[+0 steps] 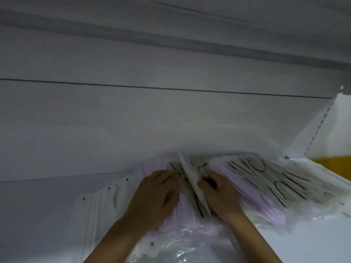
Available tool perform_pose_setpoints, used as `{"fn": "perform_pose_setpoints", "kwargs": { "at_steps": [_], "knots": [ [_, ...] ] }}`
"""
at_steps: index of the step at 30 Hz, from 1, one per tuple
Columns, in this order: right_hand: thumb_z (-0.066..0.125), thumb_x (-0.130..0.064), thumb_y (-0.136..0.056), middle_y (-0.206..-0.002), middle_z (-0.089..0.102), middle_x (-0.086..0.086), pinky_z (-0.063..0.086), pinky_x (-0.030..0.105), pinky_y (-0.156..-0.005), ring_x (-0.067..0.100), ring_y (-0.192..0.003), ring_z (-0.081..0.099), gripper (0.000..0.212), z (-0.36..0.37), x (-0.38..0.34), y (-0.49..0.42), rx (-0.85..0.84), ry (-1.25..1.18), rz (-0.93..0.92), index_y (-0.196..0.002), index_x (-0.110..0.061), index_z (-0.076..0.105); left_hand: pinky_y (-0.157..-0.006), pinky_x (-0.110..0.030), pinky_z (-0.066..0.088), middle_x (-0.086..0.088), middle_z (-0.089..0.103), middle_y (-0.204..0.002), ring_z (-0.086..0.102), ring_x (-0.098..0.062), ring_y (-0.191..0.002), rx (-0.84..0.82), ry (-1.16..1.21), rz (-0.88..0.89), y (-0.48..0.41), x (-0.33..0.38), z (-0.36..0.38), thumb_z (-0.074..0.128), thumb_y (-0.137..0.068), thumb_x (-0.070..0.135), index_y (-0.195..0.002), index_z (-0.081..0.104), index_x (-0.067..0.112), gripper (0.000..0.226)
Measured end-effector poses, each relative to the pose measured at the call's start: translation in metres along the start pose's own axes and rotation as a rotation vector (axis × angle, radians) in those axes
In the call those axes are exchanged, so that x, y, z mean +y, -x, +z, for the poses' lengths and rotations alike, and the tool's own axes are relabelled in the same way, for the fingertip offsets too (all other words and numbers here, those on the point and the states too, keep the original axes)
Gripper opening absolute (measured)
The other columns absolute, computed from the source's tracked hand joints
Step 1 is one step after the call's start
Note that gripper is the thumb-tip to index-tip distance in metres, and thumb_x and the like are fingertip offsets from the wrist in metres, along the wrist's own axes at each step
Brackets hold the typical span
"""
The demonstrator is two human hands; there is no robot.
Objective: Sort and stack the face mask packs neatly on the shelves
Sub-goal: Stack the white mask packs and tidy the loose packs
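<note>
Nearest us, low in the frame, crinkled clear plastic wrap (176, 247) glints over pale pink mask packs (178, 215). Our left hand (153, 198) lies on them, fingers curled, perhaps gripping. Our right hand (218, 194) pinches an upright white pack (191, 179). Right of centre, fanned masks (275, 179) show black ear loops. All sit on the smooth white shelf (303, 242); behind stands a plain white panel (133, 114).

Dim, grey-blue cast; whole pic soft w/ motion blur, glare on plastic wrap (182, 251) at bottom
</note>
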State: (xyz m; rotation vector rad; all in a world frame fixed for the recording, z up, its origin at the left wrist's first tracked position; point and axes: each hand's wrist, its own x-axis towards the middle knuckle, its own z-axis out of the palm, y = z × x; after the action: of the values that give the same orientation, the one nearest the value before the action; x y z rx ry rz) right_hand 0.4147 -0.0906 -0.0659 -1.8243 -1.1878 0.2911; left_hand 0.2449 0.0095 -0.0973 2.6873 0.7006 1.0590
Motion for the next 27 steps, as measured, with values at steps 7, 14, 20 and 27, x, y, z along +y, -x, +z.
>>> {"fn": "perform_pose_setpoints", "kwargs": {
  "at_steps": [7,14,20,27],
  "knots": [
    [0.054,-0.01,-0.09,-0.064,0.047,-0.003,0.031,0.027,-0.056,0.013,-0.06,0.043,0.018,-0.008,-0.01,-0.001,0.094,-0.289,0.173,-0.073,-0.016,0.052,-0.079,-0.033,0.047,0.005,0.059,-0.101,0.053,-0.016,-0.095,0.093,-0.04,-0.041,-0.002,0.006,-0.005,0.047,-0.081,0.041,-0.094,0.066,0.022,0.03],
    [0.08,-0.037,-0.073,-0.113,0.054,-0.011,0.044,0.024,-0.088,0.011,-0.105,0.054,0.064,0.002,-0.005,0.002,-0.142,0.065,-0.011,-0.126,-0.025,0.047,-0.096,-0.049,0.045,0.007,0.064,-0.119,0.047,-0.012,-0.112,0.014,-0.074,0.072,-0.002,-0.001,0.004,0.045,-0.08,0.032,-0.13,0.051,0.036,0.051],
    [0.059,0.002,-0.079,-0.093,0.065,0.0,0.05,0.031,-0.072,0.017,-0.081,0.061,0.03,-0.005,-0.003,-0.004,0.045,-0.128,0.11,-0.098,-0.022,0.057,-0.099,-0.038,0.037,0.004,0.066,-0.12,0.047,-0.011,-0.114,0.053,-0.025,0.039,-0.003,0.003,0.001,0.043,-0.08,0.034,-0.123,0.066,0.024,0.049],
    [0.058,0.012,-0.079,-0.051,0.055,-0.002,0.042,0.013,-0.046,0.007,-0.046,0.052,0.027,-0.063,-0.034,-0.002,0.292,-0.869,0.128,-0.102,-0.004,0.059,-0.085,-0.028,0.034,0.008,0.067,-0.105,0.051,-0.01,-0.101,0.115,-0.064,0.023,-0.002,0.005,-0.003,0.044,-0.082,0.039,-0.099,0.074,0.025,0.037]
  ]
}}
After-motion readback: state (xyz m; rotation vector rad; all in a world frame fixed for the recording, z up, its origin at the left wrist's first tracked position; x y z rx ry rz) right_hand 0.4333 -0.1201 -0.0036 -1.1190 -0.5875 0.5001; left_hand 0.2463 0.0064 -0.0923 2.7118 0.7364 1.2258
